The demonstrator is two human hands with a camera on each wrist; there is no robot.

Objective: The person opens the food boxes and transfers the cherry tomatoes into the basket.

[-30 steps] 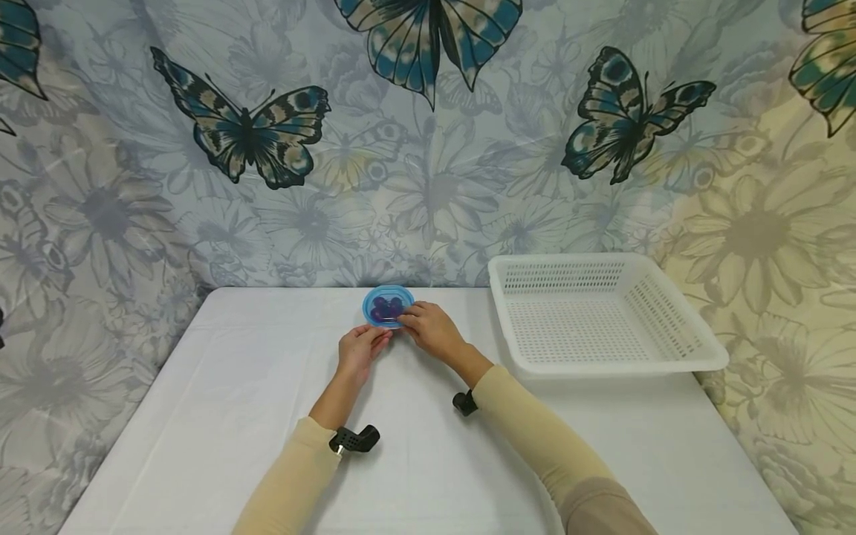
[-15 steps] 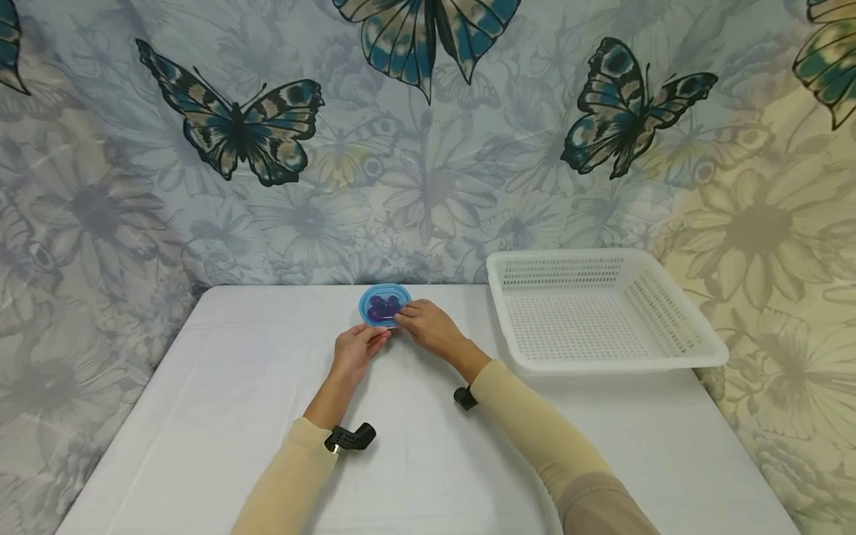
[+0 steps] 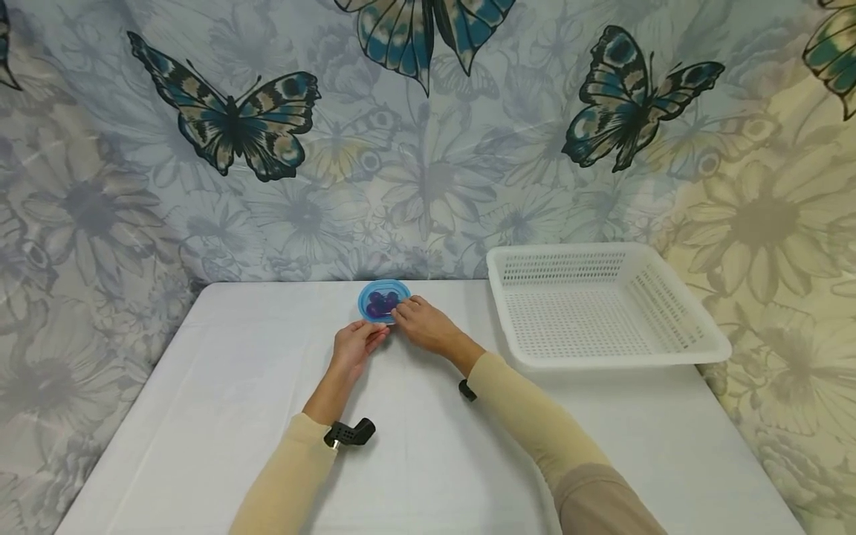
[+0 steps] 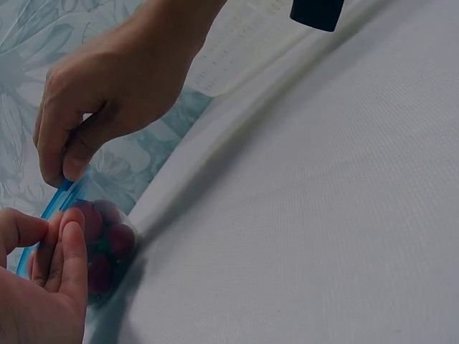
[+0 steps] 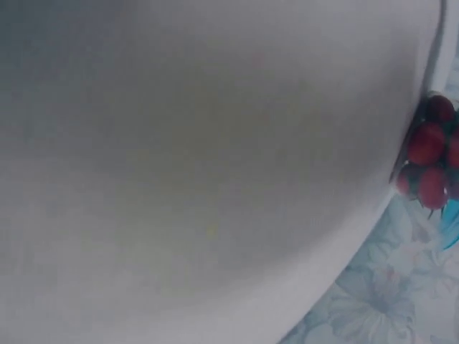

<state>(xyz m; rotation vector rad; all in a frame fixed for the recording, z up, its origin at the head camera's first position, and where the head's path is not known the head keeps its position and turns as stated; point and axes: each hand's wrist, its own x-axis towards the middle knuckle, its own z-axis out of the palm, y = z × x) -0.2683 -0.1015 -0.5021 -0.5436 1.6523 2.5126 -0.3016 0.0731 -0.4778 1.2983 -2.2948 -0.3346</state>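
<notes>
At the table's far edge stands a small clear tub with a blue lid (image 3: 362, 301), oval from above. Round fruits (image 3: 376, 307) show through it, purple in the head view. The right wrist view shows them as red cherry tomatoes (image 5: 427, 143) with thin green stems. My left hand (image 3: 353, 348) pinches the lid's near rim between thumb and fingers. At its right side my right hand (image 3: 428, 325) pinches the rim too. In the left wrist view both hands hold the blue lid edge (image 4: 51, 208), and the left fingers partly cover the tomatoes.
A white perforated plastic basket (image 3: 602, 312) stands at the table's back right, its corner reaching past the right edge. A white cloth covers the table (image 3: 241, 371). Behind it hangs a butterfly-patterned backdrop (image 3: 428, 193). Black cameras (image 3: 351, 432) sit on the wrists.
Both hands keep their places at the lid, with only slight shifts of the right hand and wrist. The whole head view has drifted a little upward.
</notes>
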